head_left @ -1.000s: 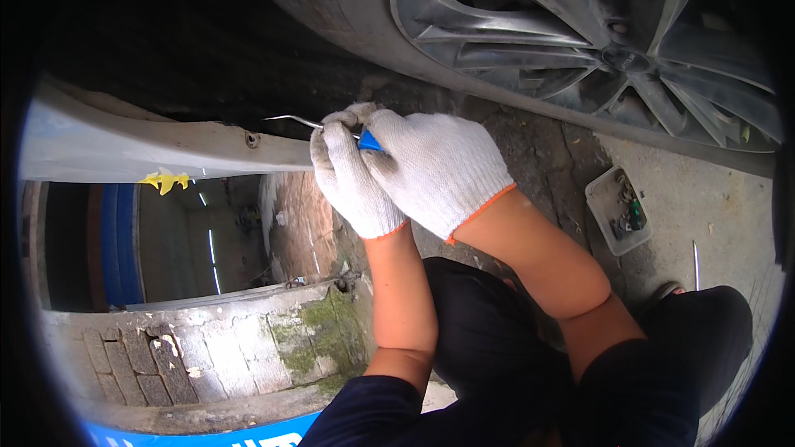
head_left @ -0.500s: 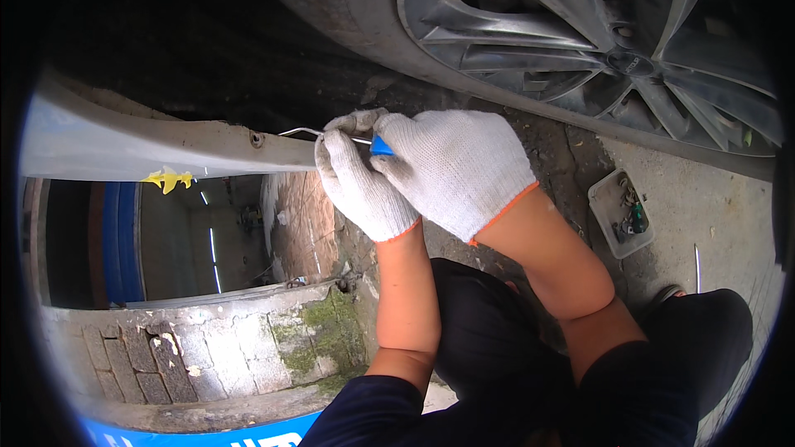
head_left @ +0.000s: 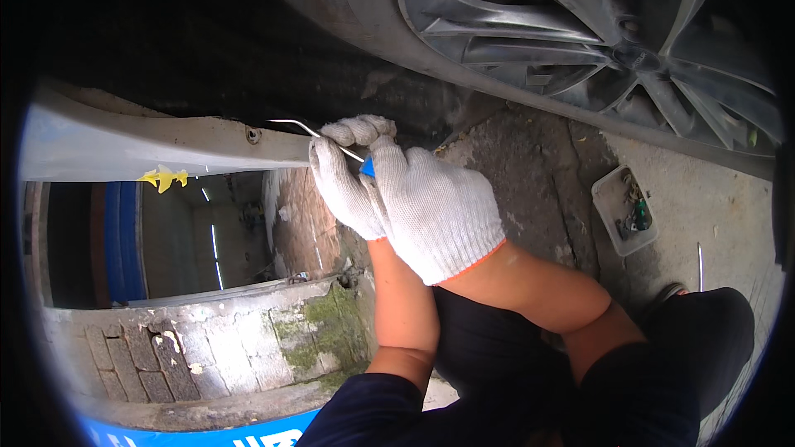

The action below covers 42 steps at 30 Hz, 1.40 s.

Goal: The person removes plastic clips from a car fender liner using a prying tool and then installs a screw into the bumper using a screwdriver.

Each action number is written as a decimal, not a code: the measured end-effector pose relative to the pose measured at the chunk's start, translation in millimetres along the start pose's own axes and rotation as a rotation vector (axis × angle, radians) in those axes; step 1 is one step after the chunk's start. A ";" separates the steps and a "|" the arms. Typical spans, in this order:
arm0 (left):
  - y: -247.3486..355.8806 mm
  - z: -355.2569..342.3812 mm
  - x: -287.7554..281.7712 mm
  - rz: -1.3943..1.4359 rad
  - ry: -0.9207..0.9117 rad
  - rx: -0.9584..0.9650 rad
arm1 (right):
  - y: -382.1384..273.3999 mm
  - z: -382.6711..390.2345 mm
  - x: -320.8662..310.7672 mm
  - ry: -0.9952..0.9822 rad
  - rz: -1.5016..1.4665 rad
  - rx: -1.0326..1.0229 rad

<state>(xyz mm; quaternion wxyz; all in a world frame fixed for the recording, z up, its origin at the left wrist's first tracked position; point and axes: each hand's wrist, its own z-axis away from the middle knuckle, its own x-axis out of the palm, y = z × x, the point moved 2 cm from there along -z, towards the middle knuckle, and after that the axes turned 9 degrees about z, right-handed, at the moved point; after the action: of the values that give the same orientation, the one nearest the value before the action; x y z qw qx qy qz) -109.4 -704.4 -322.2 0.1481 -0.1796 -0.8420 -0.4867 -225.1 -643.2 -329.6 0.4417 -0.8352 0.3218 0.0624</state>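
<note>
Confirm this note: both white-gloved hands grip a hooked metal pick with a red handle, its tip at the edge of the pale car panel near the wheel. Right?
Not quite. The handle is blue, not red: the head view shows a blue bit between the left hand and right hand. The rest holds: both white-gloved hands grip the hooked metal pick, its tip at the pale car panel near the wheel.

A car repair workshop: raised car wheel (head_left: 596, 25) above a brick-walled service pit (head_left: 190, 240).

White knit gloves with orange cuffs cover the left hand (head_left: 344, 186) and right hand (head_left: 435, 215). Hook tool (head_left: 319, 134): silver shaft, blue handle. Body panel (head_left: 149, 145): pale grey, perhaps bluish. Wheel (head_left: 596, 33): grey. Brick wall (head_left: 207, 339): moss-green patches.
</note>
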 end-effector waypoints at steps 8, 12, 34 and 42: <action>-2.6 3.8 5.9 -0.257 -0.026 0.015 | 22.5 -2.6 3.5 -0.188 -0.208 0.169; 3.4 10.4 18.8 -0.564 0.038 0.130 | 33.5 -6.6 -3.9 -0.234 -0.342 0.185; 40.9 -41.0 -12.8 -1.850 0.397 1.026 | 37.5 -31.3 -7.2 -0.274 -0.254 0.061; 34.8 -42.7 -18.2 -1.929 0.416 1.108 | 38.4 -28.7 -7.0 -0.300 -0.089 -0.023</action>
<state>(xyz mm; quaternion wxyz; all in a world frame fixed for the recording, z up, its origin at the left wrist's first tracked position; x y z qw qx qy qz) -74.4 -728.4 -282.7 -0.0926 0.7198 -0.6876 0.0221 -258.5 -677.6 -336.4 0.4776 -0.8349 0.2142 0.1704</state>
